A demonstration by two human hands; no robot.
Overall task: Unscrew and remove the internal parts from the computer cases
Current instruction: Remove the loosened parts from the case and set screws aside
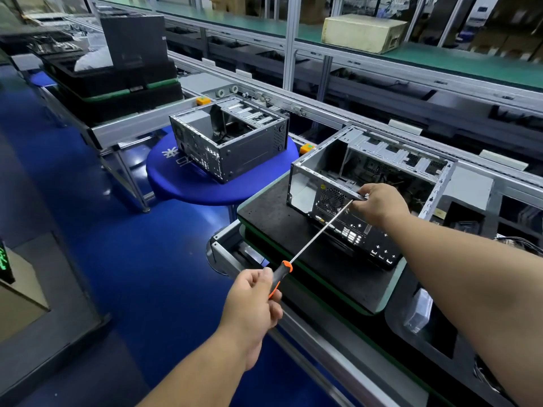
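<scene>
Head view shows two open computer cases. One computer case (367, 198) lies on its side on a black mat (273, 212) on the worktop (323, 342), its open side up and its rear panel with the fan grille and ports facing the person. A second computer case (229, 139) sits further off on a round blue stool (188, 183), well apart from the first.

One screwdriver (311, 239) is in use. The left hand (252, 304) has its grip clamped round the orange-and-black handle, low in the view and out over the worktop's edge. The long metal shaft runs up and to the right, and its tip reaches the top rear edge of the near case, just above the fan grille. The right hand (379, 204) rests on that same edge, its grip pinched together around the shaft's tip; whatever small part lies under the fingers is hidden.

Two orange blocks sit along the conveyor rail, one (203, 100) behind the far case and one (307, 148) beside the near case's left corner. A beige box (364, 32) stands on the green shelf (470, 61) behind.
</scene>
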